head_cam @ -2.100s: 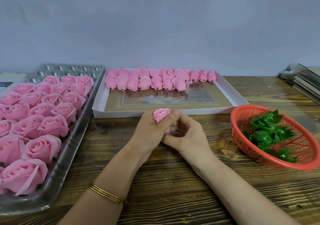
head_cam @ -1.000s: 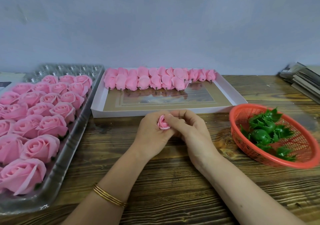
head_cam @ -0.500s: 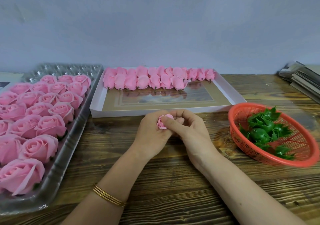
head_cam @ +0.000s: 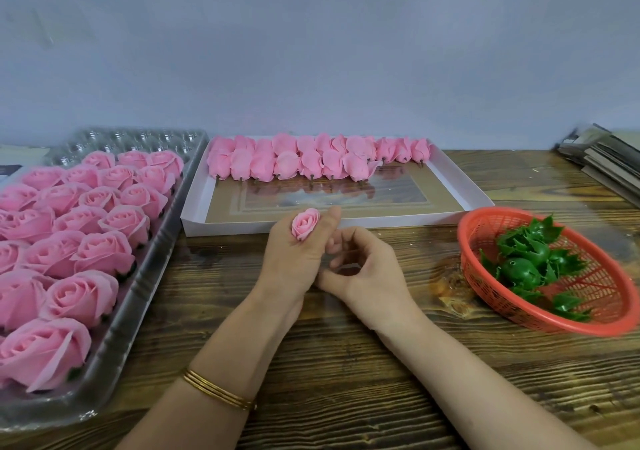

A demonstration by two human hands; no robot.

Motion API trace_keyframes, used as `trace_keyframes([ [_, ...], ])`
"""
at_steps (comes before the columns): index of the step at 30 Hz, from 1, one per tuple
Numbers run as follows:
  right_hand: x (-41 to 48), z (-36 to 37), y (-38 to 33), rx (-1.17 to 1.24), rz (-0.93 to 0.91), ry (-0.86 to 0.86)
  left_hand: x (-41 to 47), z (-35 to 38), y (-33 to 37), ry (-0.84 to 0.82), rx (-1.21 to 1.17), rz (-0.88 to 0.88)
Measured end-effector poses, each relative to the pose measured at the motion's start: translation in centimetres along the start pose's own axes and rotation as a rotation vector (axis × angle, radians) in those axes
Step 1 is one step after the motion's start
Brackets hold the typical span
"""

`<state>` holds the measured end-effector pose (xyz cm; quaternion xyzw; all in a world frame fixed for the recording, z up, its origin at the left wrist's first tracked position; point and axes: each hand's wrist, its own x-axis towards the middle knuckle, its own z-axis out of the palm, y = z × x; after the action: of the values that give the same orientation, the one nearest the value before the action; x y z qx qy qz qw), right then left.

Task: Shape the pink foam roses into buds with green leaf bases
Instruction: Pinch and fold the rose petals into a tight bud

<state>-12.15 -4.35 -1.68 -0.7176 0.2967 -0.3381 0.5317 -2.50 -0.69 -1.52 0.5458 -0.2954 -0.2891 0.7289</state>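
My left hand (head_cam: 294, 259) grips a small pink foam rose bud (head_cam: 304, 222), its tip poking up between thumb and fingers. Just to its right, my right hand (head_cam: 363, 269) rests on the wooden table with its fingers loosely curled and nothing in them. The clear plastic tray (head_cam: 138, 293) on the left carries several open pink roses (head_cam: 79, 297). In the white box (head_cam: 460, 186) behind my hands lie rows of shaped buds (head_cam: 311, 158). On the right, a red basket (head_cam: 595, 325) holds several green leaf bases (head_cam: 526, 262).
A stack of flat cardboard sheets (head_cam: 609, 162) lies at the far right corner. A grey wall runs behind the table. Bare wooden tabletop (head_cam: 346, 380) lies under my forearms.
My right hand has let go of the bud and dropped back to the table. The left hand has raised the bud a little, now holding it alone.
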Motion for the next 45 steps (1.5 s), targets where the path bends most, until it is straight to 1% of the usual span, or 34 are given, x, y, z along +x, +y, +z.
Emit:
trace_keyframes([
  [4,0.1,0.1,0.3,-0.029,-0.059,0.026,-0.3,0.3,0.1,-0.06,-0.104,-0.069],
  [8,0.0,0.2,0.4,-0.054,-0.111,0.059,-0.4,0.5,0.1,-0.104,-0.093,-0.053],
  [13,-0.1,-0.1,0.0,-0.052,-0.132,0.038,-0.6,0.2,0.4,-0.166,-0.085,-0.041],
  [20,-0.2,-0.3,-0.3,-0.06,-0.087,0.01,-0.4,0.0,0.4,-0.146,-0.096,-0.051],
  [24,-0.1,-0.3,-0.5,-0.074,-0.087,-0.021,-0.1,-0.2,0.2,-0.098,-0.087,-0.068],
  [27,-0.1,-0.9,-0.9,-0.079,-0.054,0.037,0.2,-0.4,0.2,-0.03,-0.068,-0.067],
  [29,0.1,-1.7,-1.4,-0.093,-0.055,0.096,0.4,-0.7,0.2,-0.026,-0.031,-0.052],
  [33,0.8,-4.5,-2.7,-0.179,-0.067,0.213,0.4,-0.7,0.4,-0.035,0.049,-0.028],
  [38,0.9,-8.9,-4.1,-0.299,-0.069,0.335,0.3,-0.9,0.5,-0.045,0.096,-0.045],
  [42,0.6,-12.2,-5.0,-0.522,-0.017,0.403,0.2,-0.9,0.5,-0.048,0.096,-0.063],
  [45,0.3,-14.0,-5.0,-0.783,0.053,0.409,0.3,-1.0,0.5,-0.062,0.103,-0.083],
])
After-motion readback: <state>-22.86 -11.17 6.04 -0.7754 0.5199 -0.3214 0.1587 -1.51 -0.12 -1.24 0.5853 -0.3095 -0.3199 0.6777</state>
